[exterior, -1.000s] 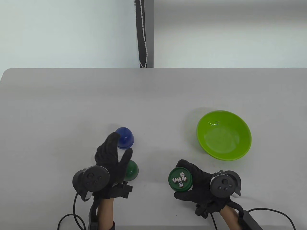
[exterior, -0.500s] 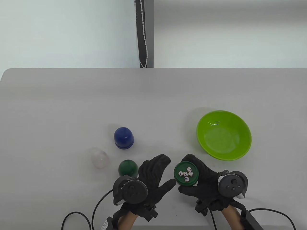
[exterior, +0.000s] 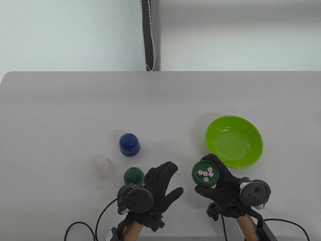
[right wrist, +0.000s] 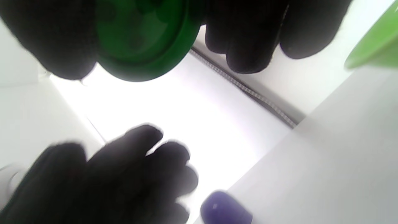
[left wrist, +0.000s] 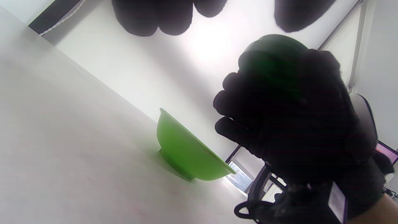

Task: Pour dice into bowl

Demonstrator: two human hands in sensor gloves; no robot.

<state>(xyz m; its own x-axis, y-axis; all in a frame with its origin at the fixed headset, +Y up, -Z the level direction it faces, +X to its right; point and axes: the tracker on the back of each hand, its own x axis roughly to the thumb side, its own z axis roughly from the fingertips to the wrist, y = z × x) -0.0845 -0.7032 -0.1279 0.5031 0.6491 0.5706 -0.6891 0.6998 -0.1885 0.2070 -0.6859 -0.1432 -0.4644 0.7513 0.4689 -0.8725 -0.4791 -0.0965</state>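
My right hand [exterior: 220, 183] holds a dark green cup base [exterior: 205, 173] with several white dice [exterior: 205, 174] lying in it, raised above the table just left of the lime green bowl [exterior: 234, 141]. The base stays level, mouth up. The bowl holds nothing. In the right wrist view the base's underside [right wrist: 140, 37] sits between my fingers [right wrist: 245, 40]. My left hand [exterior: 160, 183] hovers open and empty to the left of the base, fingers spread. The left wrist view shows the right hand wrapped around the base [left wrist: 273, 59] with the bowl [left wrist: 186, 152] behind it.
A dark green dome lid [exterior: 133, 175] stands by my left hand. A blue dome cup [exterior: 129, 144] and a clear dome cup [exterior: 103, 165] stand further left. Cables run off the near table edge [exterior: 80, 226].
My right hand has carried the base with the dice up and to the right, toward the bowl's near rim. My left hand moved right from the blue cup, then stayed put.
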